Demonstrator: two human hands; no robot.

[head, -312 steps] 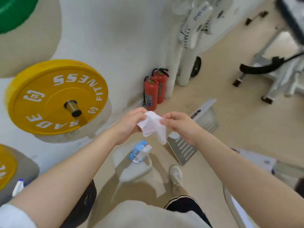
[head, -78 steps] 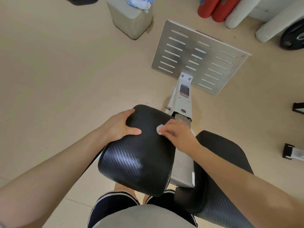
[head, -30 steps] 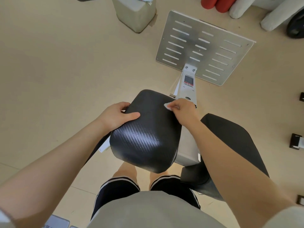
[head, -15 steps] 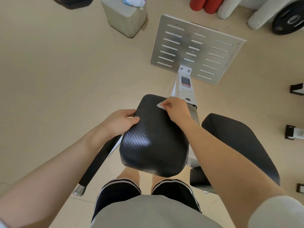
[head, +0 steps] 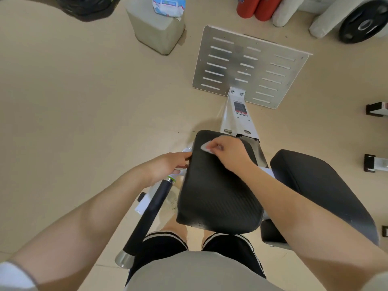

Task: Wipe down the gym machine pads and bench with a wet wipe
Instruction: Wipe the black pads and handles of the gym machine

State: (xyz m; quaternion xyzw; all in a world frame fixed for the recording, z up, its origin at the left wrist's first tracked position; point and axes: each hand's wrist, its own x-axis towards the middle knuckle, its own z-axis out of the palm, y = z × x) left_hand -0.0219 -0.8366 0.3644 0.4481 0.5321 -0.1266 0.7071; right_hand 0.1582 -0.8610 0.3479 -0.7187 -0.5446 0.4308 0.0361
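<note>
A black textured machine pad point(head: 218, 196) fills the centre of the view. On its far left corner my right hand point(head: 227, 153) pinches a small white wet wipe point(head: 206, 147) against the surface. My left hand point(head: 168, 165) grips the pad's left edge, fingers curled round it. A second black pad point(head: 319, 190) lies to the right, partly behind my right forearm. A black handle with a chrome end point(head: 147, 215) slopes down to the left under the pad.
A slotted metal footplate point(head: 247, 66) lies ahead on the beige floor, joined to the white frame post point(head: 239, 114). A wipes packet point(head: 168, 5) sits on a grey block point(head: 155, 30). Red extinguishers point(head: 258, 6) and a weight plate point(head: 361, 24) stand at the far right.
My right hand has slid the wipe leftward across the pad's far end. My left hand has shifted to the pad's left edge. The handle has come into fuller view.
</note>
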